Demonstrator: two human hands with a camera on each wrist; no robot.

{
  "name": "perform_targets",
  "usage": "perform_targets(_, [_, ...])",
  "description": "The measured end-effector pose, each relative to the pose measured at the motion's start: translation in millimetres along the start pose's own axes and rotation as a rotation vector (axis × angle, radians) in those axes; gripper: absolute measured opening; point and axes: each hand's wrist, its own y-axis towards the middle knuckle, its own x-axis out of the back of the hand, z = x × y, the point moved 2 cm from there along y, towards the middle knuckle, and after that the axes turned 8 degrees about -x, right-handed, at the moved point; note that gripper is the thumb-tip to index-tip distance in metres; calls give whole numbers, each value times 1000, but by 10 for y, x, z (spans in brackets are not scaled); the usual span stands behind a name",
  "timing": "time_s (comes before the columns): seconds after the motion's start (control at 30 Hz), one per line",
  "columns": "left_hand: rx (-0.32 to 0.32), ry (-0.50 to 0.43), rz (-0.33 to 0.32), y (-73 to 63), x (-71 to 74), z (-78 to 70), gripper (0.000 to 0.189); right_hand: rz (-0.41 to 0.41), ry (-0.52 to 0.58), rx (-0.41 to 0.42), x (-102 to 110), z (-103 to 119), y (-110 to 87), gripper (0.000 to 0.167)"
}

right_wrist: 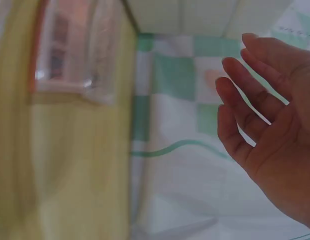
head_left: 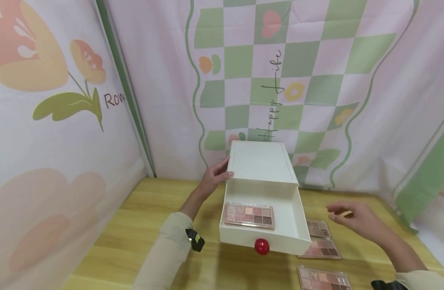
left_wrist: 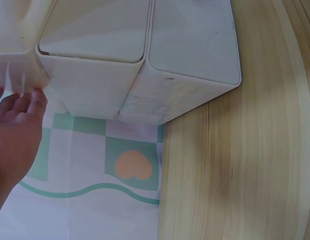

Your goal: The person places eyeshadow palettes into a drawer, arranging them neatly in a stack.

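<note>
A white drawer box (head_left: 261,161) has its drawer (head_left: 287,209) pulled out, with a round red knob (head_left: 262,246) on the front. Inside the drawer, on its left, lies an eyeshadow palette (head_left: 249,215) with several pans. My left hand (head_left: 217,176) rests against the left side of the box, thumb at its front edge. In the left wrist view, the fingertips of the left hand (left_wrist: 20,120) touch the white side wall. To the right of the drawer, my right hand (head_left: 361,221) hovers over the table, loosely bent and holding nothing; its fingers (right_wrist: 240,100) are spread apart.
More white drawer boxes (left_wrist: 95,85) are stacked below the top one. On the wooden table (head_left: 135,241), several eyeshadow palettes (head_left: 325,278) lie to the right, partly hidden by the drawer. A patterned cloth (head_left: 171,100) hangs close behind the stack.
</note>
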Motion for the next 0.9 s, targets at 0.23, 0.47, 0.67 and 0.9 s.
perform_targets(0.23, [-5,-9,6,6,3,2,71,83,-83,-120,-209,-375,9,41])
perform_targets(0.47, [-5,-20,10,12,6,19,69,74,-26,-107,-417,-589,17,46])
perform_targets(0.67, [-6,-11,7,7,-1,8,70,129,-2,-137,-523,-602,59,52])
perform_targets(0.9, [1,-13,-3,8,4,30,71,171,-23,-156,-581,-593,109,53])
